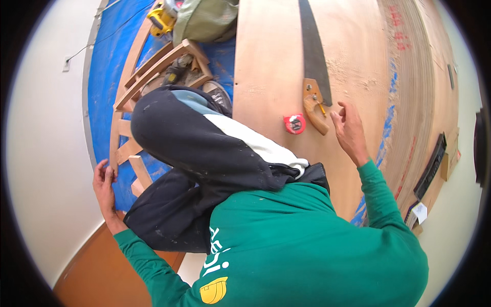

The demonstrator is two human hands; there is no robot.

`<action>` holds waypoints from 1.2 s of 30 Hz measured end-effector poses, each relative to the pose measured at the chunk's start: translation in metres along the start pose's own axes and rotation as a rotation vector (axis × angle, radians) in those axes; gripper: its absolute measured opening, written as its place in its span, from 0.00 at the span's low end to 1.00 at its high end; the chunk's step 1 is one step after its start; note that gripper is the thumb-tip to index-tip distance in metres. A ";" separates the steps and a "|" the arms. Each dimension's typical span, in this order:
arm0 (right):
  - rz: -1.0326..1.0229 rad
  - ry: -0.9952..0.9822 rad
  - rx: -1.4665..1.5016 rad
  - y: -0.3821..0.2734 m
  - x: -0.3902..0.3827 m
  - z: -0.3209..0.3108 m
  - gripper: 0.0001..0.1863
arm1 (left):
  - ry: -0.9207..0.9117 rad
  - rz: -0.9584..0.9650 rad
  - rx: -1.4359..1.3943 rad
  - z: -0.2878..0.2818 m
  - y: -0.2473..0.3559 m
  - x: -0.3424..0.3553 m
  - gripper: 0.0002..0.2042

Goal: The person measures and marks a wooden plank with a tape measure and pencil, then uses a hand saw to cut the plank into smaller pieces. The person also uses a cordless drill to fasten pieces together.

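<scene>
My right hand (pixel 350 130) is raised over the plywood sheet (pixel 266 66), its thumb and fingers apart and nothing between them. Just left of it lies a handsaw (pixel 313 56) with a wooden handle, its blade pointing away from me. A small yellow pencil (pixel 322 109) rests at the handle. Beside the handle sits a red tape measure (pixel 294 124). Far to the left, my left hand (pixel 105 185) hangs with loosely bent, parted fingers and holds nothing I can see. It is nearest to a wooden frame (pixel 115 135).
Sawdust lies scattered on the plywood. At right is a stack of sheets (pixel 417 102) with a black bar-shaped tool (pixel 430 166) on it. A curved wooden piece (pixel 158 71), a yellow power tool (pixel 161 20) and a green sack (pixel 207 20) are on the blue tarp (pixel 110 51).
</scene>
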State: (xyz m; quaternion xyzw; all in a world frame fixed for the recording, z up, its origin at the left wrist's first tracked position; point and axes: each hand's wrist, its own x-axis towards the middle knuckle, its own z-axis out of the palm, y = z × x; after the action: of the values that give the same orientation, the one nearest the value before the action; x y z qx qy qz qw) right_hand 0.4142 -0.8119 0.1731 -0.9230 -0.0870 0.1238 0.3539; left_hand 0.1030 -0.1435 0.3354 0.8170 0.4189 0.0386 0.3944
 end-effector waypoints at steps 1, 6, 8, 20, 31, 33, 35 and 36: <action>0.013 -0.005 -0.023 -0.003 -0.003 0.001 0.20 | 0.035 -0.007 0.041 -0.002 0.013 -0.004 0.17; -0.018 -0.002 0.011 -0.030 -0.002 0.016 0.18 | 0.042 0.125 -0.075 0.006 0.052 0.006 0.17; -0.040 0.005 0.037 -0.050 0.006 0.019 0.18 | 0.059 0.151 -0.087 0.013 0.051 0.013 0.15; -0.978 -0.550 -0.070 -0.363 0.060 0.113 0.19 | 0.171 0.241 -0.028 -0.049 0.026 0.011 0.13; -1.513 -0.873 -0.986 -0.241 0.024 0.508 0.30 | -0.444 -0.213 -0.575 0.116 -0.203 0.051 0.08; -1.573 -0.820 -0.966 -0.230 0.033 0.513 0.34 | -0.269 -0.160 -0.607 0.160 -0.237 0.069 0.08; -1.540 -0.859 -0.933 -0.232 0.047 0.516 0.36 | -0.127 -0.027 -0.449 0.180 -0.260 0.102 0.08; -1.527 -0.935 -0.933 -0.235 0.058 0.520 0.36 | -0.037 0.119 -0.297 0.190 -0.265 0.118 0.07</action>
State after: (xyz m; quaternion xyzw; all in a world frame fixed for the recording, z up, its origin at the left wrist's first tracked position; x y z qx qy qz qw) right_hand 0.3012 -0.2965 -0.0520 -0.5254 -0.8245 0.1671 -0.1276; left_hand 0.0806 -0.0856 -0.0057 0.7738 0.3520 0.1082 0.5154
